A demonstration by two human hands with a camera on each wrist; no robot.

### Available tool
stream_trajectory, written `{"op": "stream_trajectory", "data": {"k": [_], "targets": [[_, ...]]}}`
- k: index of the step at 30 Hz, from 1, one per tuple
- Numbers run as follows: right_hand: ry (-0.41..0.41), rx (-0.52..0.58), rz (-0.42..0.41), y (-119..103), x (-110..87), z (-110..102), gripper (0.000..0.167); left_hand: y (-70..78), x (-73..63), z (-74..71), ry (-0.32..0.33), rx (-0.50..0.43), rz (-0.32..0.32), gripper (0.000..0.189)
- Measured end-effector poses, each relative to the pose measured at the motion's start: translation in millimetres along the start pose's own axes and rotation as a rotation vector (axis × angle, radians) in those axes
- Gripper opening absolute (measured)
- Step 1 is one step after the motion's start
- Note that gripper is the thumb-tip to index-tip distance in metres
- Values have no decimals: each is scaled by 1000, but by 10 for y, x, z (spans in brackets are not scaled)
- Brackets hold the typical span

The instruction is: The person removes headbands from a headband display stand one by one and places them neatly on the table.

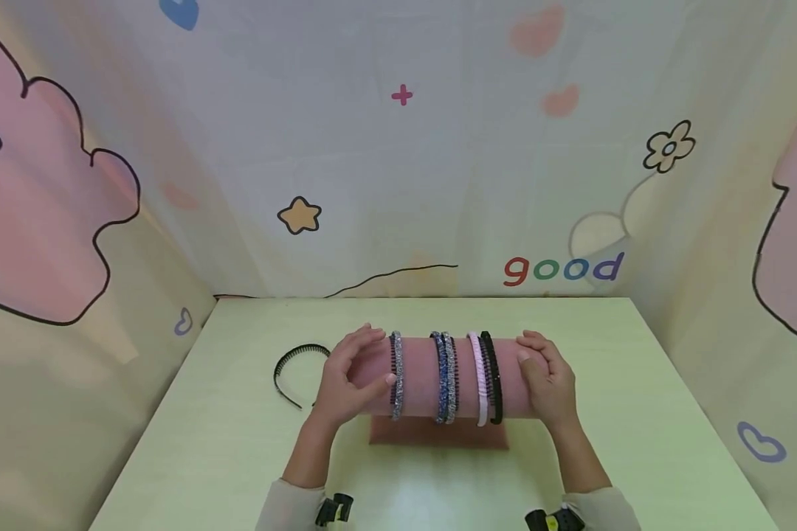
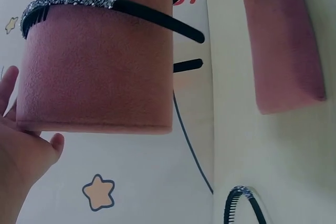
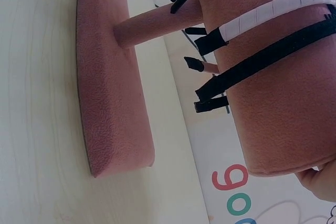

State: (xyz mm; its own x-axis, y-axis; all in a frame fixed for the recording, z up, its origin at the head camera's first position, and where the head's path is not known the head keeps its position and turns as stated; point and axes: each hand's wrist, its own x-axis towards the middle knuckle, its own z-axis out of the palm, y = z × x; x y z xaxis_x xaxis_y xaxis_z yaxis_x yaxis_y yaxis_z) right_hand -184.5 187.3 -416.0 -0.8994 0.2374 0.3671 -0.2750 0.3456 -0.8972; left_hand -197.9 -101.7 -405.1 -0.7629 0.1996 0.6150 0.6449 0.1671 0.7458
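Observation:
A pink plush headband stand (image 1: 417,377), a horizontal roll on a flat base (image 1: 438,434), stands on the table. My left hand (image 1: 345,380) grips the roll's left end, thumb in front and fingers over the top. At the other end my right hand (image 1: 553,383) holds the roll with bent fingers. Between the hands, several headbands circle the roll: a silver glitter headband (image 1: 398,376) near the left thumb, a blue glitter headband (image 1: 442,376) beside another silver one in the middle, then a pale pink headband (image 1: 480,383) and a black headband (image 1: 494,380).
A dark toothed headband (image 1: 283,363) lies on the pale table (image 1: 239,442), left of the stand and partly behind my left hand; its glittery top (image 2: 242,189) shows in the left wrist view. A printed cloth backdrop (image 1: 398,162) rises behind and at both sides.

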Motion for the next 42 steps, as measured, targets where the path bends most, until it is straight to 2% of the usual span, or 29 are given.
{"op": "stream_trajectory", "data": {"k": [5,7,9,12,17,20,25,31,36,42], "targets": [[3,14,-3,15,9,-4,23,-45,79,-27,-67,27,46,53],[1,15,-1,14,11,-6,23,-121,101,-34,-96,32,40,56],[-4,17,2,10,9,-8,23,-193,117,-42,-128,51,20,60],[-9,10,16,3,-2,-18,24,-294,124,-41,-203,98,-52,72],[-4,3,12,5,-5,-12,23,-260,131,-67,-308,248,-163,94],[5,0,2,9,0,-11,22,-241,144,-67,-346,340,-176,105],[5,1,9,-6,8,-5,23,-250,174,-52,-388,482,-121,117],[-1,1,9,-17,11,-13,23,-258,188,-20,-438,646,-107,123],[-1,-1,13,13,16,-16,24,-246,175,-17,-434,653,-116,119],[-9,2,19,314,91,-9,23,-244,144,-35,-399,603,-116,116]]}}
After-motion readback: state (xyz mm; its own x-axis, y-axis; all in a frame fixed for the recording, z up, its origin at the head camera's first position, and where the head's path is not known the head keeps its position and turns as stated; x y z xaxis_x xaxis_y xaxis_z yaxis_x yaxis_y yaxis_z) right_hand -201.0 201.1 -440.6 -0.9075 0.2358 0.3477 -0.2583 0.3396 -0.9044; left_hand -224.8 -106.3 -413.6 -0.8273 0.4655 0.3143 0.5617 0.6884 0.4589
